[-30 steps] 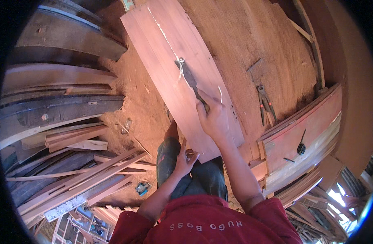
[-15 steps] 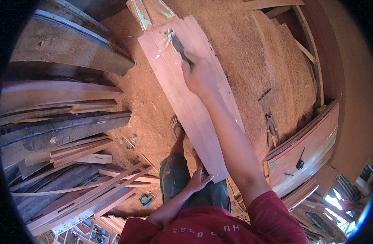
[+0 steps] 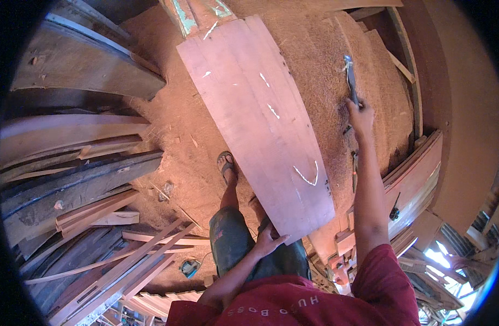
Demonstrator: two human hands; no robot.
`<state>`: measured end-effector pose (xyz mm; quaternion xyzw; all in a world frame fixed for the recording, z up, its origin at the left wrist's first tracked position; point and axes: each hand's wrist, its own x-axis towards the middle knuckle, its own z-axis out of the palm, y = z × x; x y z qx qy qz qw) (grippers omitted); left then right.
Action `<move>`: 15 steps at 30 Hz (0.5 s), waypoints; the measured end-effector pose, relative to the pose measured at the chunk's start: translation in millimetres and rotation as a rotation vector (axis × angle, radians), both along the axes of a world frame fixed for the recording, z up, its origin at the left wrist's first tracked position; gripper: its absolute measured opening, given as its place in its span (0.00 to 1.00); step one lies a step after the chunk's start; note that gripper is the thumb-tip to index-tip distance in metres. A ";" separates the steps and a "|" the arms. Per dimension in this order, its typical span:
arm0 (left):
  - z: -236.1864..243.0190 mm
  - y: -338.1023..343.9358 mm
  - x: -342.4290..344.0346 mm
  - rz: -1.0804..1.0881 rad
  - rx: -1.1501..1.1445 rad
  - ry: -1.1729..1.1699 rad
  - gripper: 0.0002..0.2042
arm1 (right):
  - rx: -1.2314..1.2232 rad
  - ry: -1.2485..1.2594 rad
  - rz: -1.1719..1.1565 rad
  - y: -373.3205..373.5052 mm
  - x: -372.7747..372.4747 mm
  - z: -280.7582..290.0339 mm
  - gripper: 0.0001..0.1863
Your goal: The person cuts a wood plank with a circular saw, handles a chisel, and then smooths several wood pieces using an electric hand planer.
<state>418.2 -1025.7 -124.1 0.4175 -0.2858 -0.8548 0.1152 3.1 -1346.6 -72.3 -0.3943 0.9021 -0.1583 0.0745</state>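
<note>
Now, in the head view, the right hand is wrapped tightly around a slim dark-grey tool with a shiny, white-smeared tip, held out over the brown sawdust-covered floor, whereas half a second ago its tip was on the board's far end. The long, smooth, pinkish-brown wooden board lies before the person, thin white strips now scattered over it; the left hand touches its near corner, thumb extended, other fingers too hidden to tell their closure.
</note>
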 end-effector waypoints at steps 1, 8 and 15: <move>-1.7 4.5 -2.4 0.018 0.043 -0.001 0.32 | 0.031 0.043 0.002 7.3 -7.4 1.5 0.20; 40.9 -14.6 -19.1 -0.130 0.091 -0.242 0.26 | 0.099 0.287 0.065 16.4 -75.9 12.2 0.24; 23.8 40.9 -23.9 0.320 0.416 0.036 0.19 | -0.033 0.025 0.416 112.2 10.2 112.5 0.20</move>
